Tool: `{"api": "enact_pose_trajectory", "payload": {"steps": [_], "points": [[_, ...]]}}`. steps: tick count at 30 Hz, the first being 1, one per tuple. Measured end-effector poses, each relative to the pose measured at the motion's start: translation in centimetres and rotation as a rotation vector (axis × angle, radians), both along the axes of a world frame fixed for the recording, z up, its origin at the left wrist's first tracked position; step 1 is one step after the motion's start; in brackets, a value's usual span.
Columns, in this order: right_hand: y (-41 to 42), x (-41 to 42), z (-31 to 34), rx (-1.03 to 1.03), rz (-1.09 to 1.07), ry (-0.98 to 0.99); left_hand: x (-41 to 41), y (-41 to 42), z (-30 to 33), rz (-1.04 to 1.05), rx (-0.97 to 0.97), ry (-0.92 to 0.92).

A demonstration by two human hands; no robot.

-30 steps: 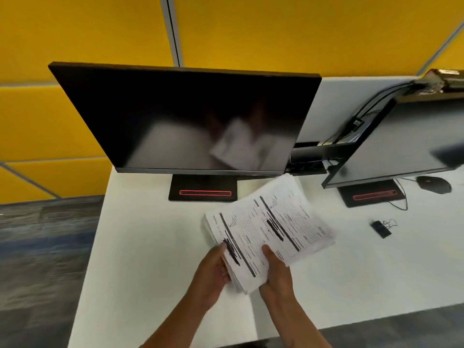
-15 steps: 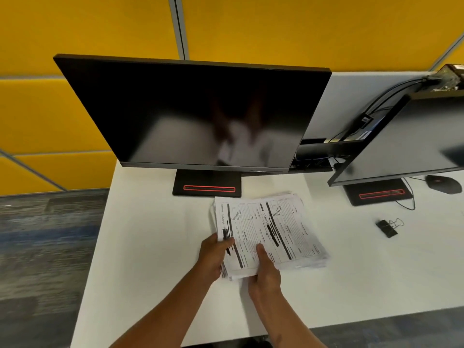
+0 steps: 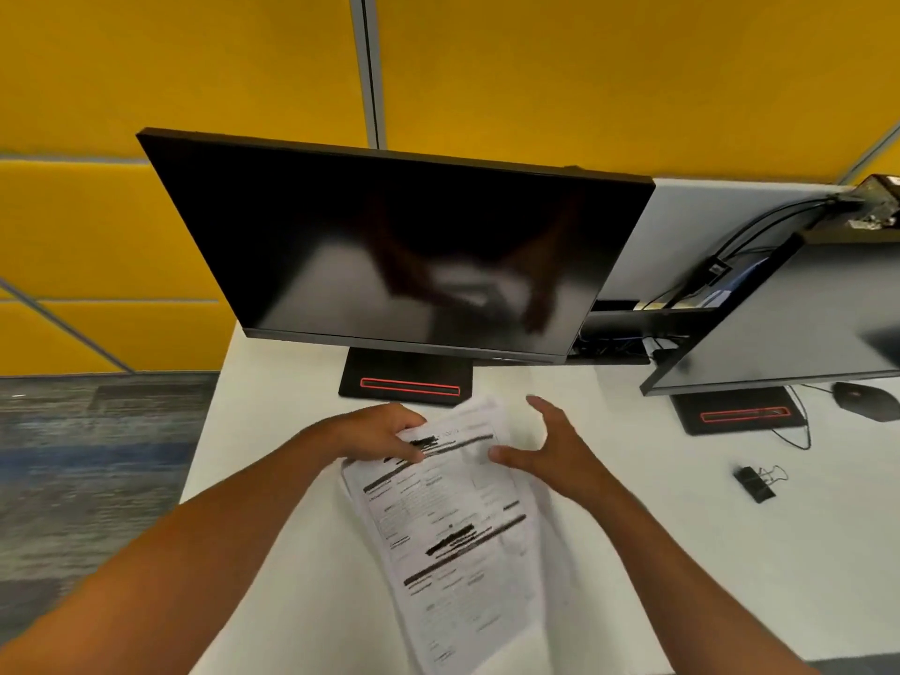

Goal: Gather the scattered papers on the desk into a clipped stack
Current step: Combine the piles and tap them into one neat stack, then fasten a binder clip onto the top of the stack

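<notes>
Paper stack [image 3: 453, 528] at desk [image 3: 706, 552] centre, long axis running 12 to 6 o'clock, sheets fanned unevenly. Left hand [image 3: 377, 431] grips stack's far-left corner, thumb on top sheet. Right hand [image 3: 553, 450] at far-right edge, fingers spread and relaxed, thumb touching top sheet. Binder clip [image 3: 754, 483] lies at 3 o'clock, well apart from stack. Dark monitor [image 3: 399, 246] at 12 o'clock; second monitor [image 3: 803, 314], mouse [image 3: 864, 400] toward 2 o'clock.

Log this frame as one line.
left hand grips paper stack | right hand open at stack edge | binder clip unused on desk
</notes>
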State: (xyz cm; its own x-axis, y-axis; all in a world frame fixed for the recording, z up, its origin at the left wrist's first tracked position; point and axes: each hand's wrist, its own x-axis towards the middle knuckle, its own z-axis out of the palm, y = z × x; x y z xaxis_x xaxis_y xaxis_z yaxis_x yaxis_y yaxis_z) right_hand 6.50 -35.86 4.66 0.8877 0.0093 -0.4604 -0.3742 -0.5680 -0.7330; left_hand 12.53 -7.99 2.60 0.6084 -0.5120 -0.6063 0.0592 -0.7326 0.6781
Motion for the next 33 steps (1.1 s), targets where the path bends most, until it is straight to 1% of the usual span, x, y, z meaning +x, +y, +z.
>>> {"api": "enact_pose_trajectory", "payload": {"steps": [3, 5, 6, 8, 10, 11, 12, 13, 14, 15, 16, 17, 18, 19, 21, 24, 27, 29, 31, 33], "points": [[-0.8, 1.7, -1.2, 0.138, 0.252, 0.189, 0.7, -1.5, 0.6, -0.193, 0.039, -0.033], [-1.2, 1.6, -2.5, 0.248, 0.301, 0.232, 1.1, -2.3, 0.4, -0.272, 0.049, -0.064], [-1.2, 1.5, -3.3, 0.298, 0.281, 0.228, 1.3, -2.5, 0.1, -0.279, 0.051, -0.063], [-0.9, 1.0, -4.9, 0.383, 0.161, 0.209, 1.6, -2.8, -0.6, -0.278, 0.073, -0.055], [-0.8, 0.8, -6.1, 0.403, 0.076, 0.181, 1.8, -3.0, -2.1, -0.258, 0.094, -0.068], [-0.9, 1.0, -6.7, 0.407, 0.058, 0.186, 1.7, -2.9, -2.9, -0.194, 0.085, -0.075], [-1.1, 1.2, -7.2, 0.424, 0.044, 0.201, 1.5, -2.6, -3.7, -0.073, 0.069, -0.083], [-1.5, 1.5, -7.8, 0.455, 0.023, 0.225, 1.3, -2.0, -4.3, 0.101, 0.034, -0.085], [-2.1, 1.7, -8.2, 0.493, 0.008, 0.255, 0.8, -1.4, -4.9, 0.309, -0.044, -0.066], [-2.6, 2.0, -8.6, 0.529, -0.009, 0.285, 0.3, -0.5, -5.5, 0.517, -0.168, -0.023], [-3.3, 2.4, -9.2, 0.559, -0.022, 0.315, -0.1, 0.1, -6.5, 0.696, -0.307, 0.055], [-3.7, 2.7, -9.7, 0.589, -0.026, 0.343, -0.7, 0.5, -7.3, 0.822, -0.418, 0.143], [-3.9, 3.0, -10.2, 0.614, -0.030, 0.369, -1.2, 0.4, -8.0, 0.862, -0.489, 0.231], [-4.1, 3.2, -10.7, 0.631, -0.033, 0.394, -1.7, 0.0, -8.5, 0.841, -0.541, 0.291], [-4.2, 3.6, -11.5, 0.630, -0.036, 0.434, -2.3, -1.6, -9.3, 0.822, -0.578, 0.313], [-4.3, 4.1, -12.3, 0.638, -0.039, 0.452, -2.8, -3.1, -10.0, 0.929, -0.593, 0.229], [-4.1, 4.2, -12.6, 0.687, -0.023, 0.429, -3.2, -3.4, -10.3, 0.944, -0.567, 0.106], [-4.0, 4.0, -12.9, 0.714, -0.041, 0.403, -3.4, -3.4, -10.4, 0.945, -0.594, 0.102], [-3.8, 3.6, -13.0, 0.712, -0.099, 0.355, -3.4, -3.3, -10.4, 0.946, -0.600, 0.115], [-3.1, 3.3, -12.8, 0.669, -0.215, 0.276, -3.5, -3.1, -10.6, 0.950, -0.581, 0.093]]}}
